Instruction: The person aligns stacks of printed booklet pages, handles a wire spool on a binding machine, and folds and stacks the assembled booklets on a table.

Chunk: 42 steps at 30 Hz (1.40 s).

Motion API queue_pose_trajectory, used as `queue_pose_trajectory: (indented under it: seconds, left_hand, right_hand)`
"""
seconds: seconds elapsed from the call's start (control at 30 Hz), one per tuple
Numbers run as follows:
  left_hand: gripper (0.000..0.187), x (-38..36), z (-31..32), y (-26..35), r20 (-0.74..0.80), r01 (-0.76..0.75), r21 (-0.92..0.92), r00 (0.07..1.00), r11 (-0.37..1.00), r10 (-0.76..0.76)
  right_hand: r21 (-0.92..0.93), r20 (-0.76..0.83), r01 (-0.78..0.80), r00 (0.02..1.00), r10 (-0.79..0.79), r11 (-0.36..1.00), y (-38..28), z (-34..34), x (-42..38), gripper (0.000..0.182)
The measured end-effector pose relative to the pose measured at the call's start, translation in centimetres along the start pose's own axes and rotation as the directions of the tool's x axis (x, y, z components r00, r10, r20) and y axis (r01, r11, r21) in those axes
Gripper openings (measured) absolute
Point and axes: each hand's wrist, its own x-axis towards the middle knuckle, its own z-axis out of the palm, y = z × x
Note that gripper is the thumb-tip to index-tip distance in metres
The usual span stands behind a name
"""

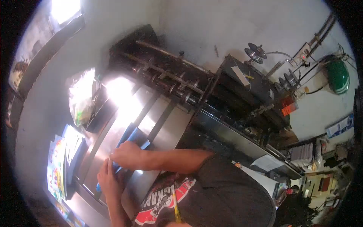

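Blue sheet (pixel 140 139) lay on a shiny metal desk (pixel 168 117) beneath a person's hands. The right hand (pixel 128 155) curled over it; the left hand (pixel 108 177), fingers partly extended, met it alongside. Whether either gripped the sheet could not be told. Printed sheets (pixel 57 166) stood stacked nearby.

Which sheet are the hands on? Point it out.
The blue sheet under the right hand and left hand; the printed sheets at left and white sheet at right lie untouched.
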Motion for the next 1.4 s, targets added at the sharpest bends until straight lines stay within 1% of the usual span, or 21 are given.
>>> queue_pose_trajectory:
  seconds: [0.2, 0.27, 0.33, 0.4, 0.5, 0.57, 0.6, 0.67, 0.73, 0.8, 0.87, 0.93, 0.97, 1.0, 1.07, 1.13, 1.2, 1.27, 1.3, 1.37, 1.4]
  left_hand:
    - [0.050, 0.1, 0.1, -1.4, -0.004, -0.092, 0.010, 0.996, 0.996, 0.092]
    - [0.045, 0.2, -0.2, -1.4, -0.049, -0.108, 0.017, 0.993, 0.994, 0.109]
    - [0.030, 0.0, -2.1, -1.7, -0.214, -0.085, -0.133, 0.975, 0.987, 0.055]
    - [0.018, -0.3, -5.5, -1.5, -0.310, -0.040, -0.038, 0.950, 0.998, 0.026]
    - [0.017, -1.0, -7.7, -3.1, -0.257, -0.010, -0.007, 0.966, 1.000, 0.008]
    - [0.017, -1.5, -7.6, -4.3, 0.008, 0.291, -0.646, 0.927, 0.706, -0.375]
    - [0.017, -2.1, -7.8, -4.6, 0.012, 0.298, -0.638, 0.926, 0.710, -0.378]
    - [0.022, -0.9, -6.7, -4.9, 0.453, 0.621, -0.628, 0.782, 0.470, -0.428]
    - [0.024, -0.8, -3.4, -6.6, 0.511, 0.613, -0.621, 0.789, 0.489, -0.341]
    - [0.026, -1.3, 1.1, -9.4, 0.319, 0.363, -0.437, 0.918, 0.823, -0.236]
    - [0.058, -1.7, 2.2, -10.8, 0.280, 0.214, -0.159, 0.946, 0.964, -0.164]
    - [0.073, -1.5, 3.0, -10.2, 0.228, 0.199, 0.149, 0.946, 0.969, -0.230]
    - [0.076, -1.0, 2.8, -9.7, 0.184, 0.119, 0.143, 0.972, 0.983, -0.145]
    - [0.076, 0.9, 2.7, -9.3, 0.176, 0.099, 0.146, 0.976, 0.984, -0.125]
    - [0.076, 6.0, 1.4, -5.7, -0.011, -0.062, 0.026, 0.998, 0.998, 0.063]
    - [0.051, 12.6, 1.3, 1.7, -0.112, -0.006, -0.209, 0.994, 0.978, -0.018]
    - [0.038, 20.3, 0.5, 11.8, -0.116, -0.193, -0.369, 0.980, 0.909, 0.160]
    - [0.026, 27.2, 1.3, 21.0, -0.078, -0.289, -0.565, 0.951, 0.773, 0.298]
    - [0.028, 30.9, 1.5, 25.6, 0.038, -0.257, -0.714, 0.915, 0.651, 0.403]
    - [0.039, 37.3, 3.4, 34.6, 0.103, -0.209, -0.774, 0.890, 0.598, 0.445]
    - [0.043, 39.8, 4.1, 38.6, 0.234, -0.083, -0.820, 0.855, 0.567, 0.464]
  right_hand:
    - [0.082, -0.421, -0.028, 0.905, 0.060, 0.996, -0.7, -0.4, -1.1, 0.030]
    - [0.023, -0.553, 0.224, 0.815, -0.175, 0.974, -0.7, -0.5, -1.6, 0.041]
    - [0.074, -0.625, 0.305, 0.756, -0.194, 0.949, -0.8, -0.6, -3.1, 0.043]
    - [0.107, -0.725, 0.396, 0.658, -0.201, 0.912, -0.5, -2.0, -6.9, 0.037]
    - [0.115, -0.729, 0.281, 0.676, -0.111, 0.953, 1.5, -2.8, -12.4, 0.026]
    - [0.199, -0.685, 0.106, 0.726, 0.061, 0.974, 2.8, -2.7, -15.9, 0.023]
    - [0.252, -0.657, 0.001, 0.734, 0.170, 0.968, 3.5, -1.6, -17.0, 0.022]
    - [0.338, -0.600, -0.136, 0.731, 0.325, 0.931, 5.0, -1.9, -19.2, 0.022]
    - [0.444, -0.501, -0.269, 0.717, 0.485, 0.855, 5.8, -2.8, -21.7, 0.022]
    - [0.357, -0.590, -0.379, 0.618, 0.521, 0.854, 6.4, -5.3, -24.4, 0.020]
    - [0.235, -0.626, -0.533, 0.556, 0.546, 0.813, 6.4, -8.3, -29.0, 0.019]
    - [0.180, -0.745, -0.715, 0.350, 0.568, 0.676, 5.3, -11.5, -34.8, 0.018]
    - [0.131, -0.892, -0.714, 0.218, 0.396, 0.688, 5.6, -12.3, -37.8, 0.017]
    - [0.454, -0.860, -0.555, -0.067, 0.506, 0.697, 5.5, -12.6, -41.0, 0.018]
    - [0.686, -0.727, -0.423, -0.367, 0.581, 0.592, 6.0, -17.5, -44.3, 0.019]
    - [0.749, -0.650, -0.459, -0.368, 0.665, 0.478, 9.3, -20.3, -46.9, 0.020]
    - [0.790, -0.571, -0.489, -0.368, 0.734, 0.369, 12.6, -22.1, -48.6, 0.022]
    - [0.842, -0.530, -0.232, -0.190, 0.826, 0.487, 16.7, -22.1, -49.5, 0.023]
    - [0.834, -0.544, -0.230, -0.196, 0.816, 0.501, 18.6, -22.4, -49.7, 0.023]
    - [0.879, -0.474, 0.069, 0.014, 0.880, 0.472, 21.5, -22.8, -49.5, 0.026]
    - [0.871, -0.488, 0.069, 0.010, 0.873, 0.486, 22.7, -23.5, -49.3, 0.026]
